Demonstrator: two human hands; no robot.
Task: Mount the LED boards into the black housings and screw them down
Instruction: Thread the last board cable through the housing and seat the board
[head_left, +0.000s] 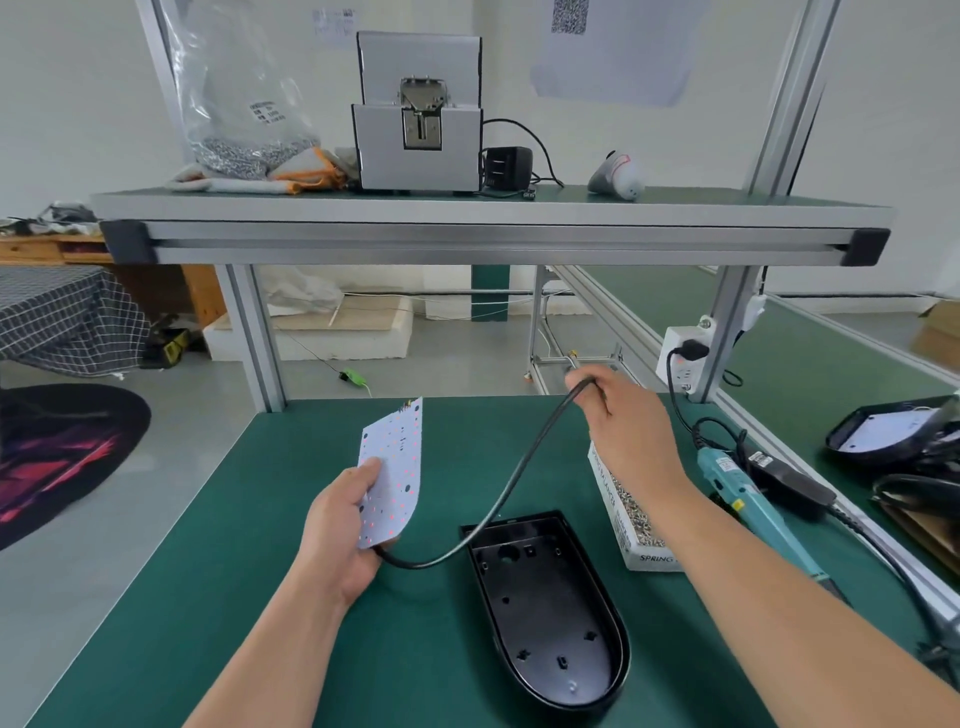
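Green matting (208, 571) covers the bench, and we've got the white LED board (395, 457) up in the air on the left, tilted, clear of the mat. Our left hand (343, 530) grips its near end, thumb across the face, fingers curled behind. A black cable (524, 462) loops from the board's near end up to our right hand (623, 415), which pinches the far end, raised over the far side of the bench. Below the loop, the black housing (550, 613) lies open side up on the mat, right of the board and apart from it. Further right sit a box of screws (608, 493) and a teal screwdriver (748, 499).
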